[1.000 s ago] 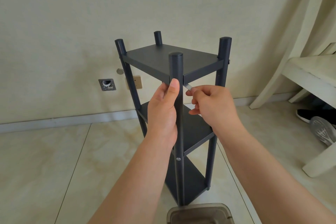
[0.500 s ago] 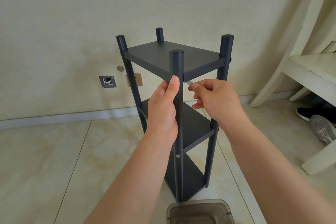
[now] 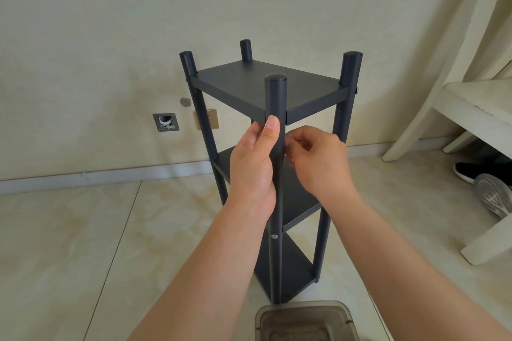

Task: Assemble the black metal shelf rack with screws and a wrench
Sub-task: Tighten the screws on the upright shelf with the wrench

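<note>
Rack [image 3: 273, 91] stands upright on the floor, centre frame. It looks stiff and light, tall enough to tip, so the near post is my spot to steady it. My left hand [image 3: 253, 163] wraps that post just under the top shelf, thumb up. My right hand [image 3: 318, 159] sits just beside it, fingers curled in a pinch; the wrench is hidden, so I can't tell what they hold.

Black metal shelf rack [image 3: 266, 86] standing upright on the floor, with three flat shelves joined to four round posts. A silver screw [image 3: 274, 236] sits in the near post at the middle shelf.
</note>
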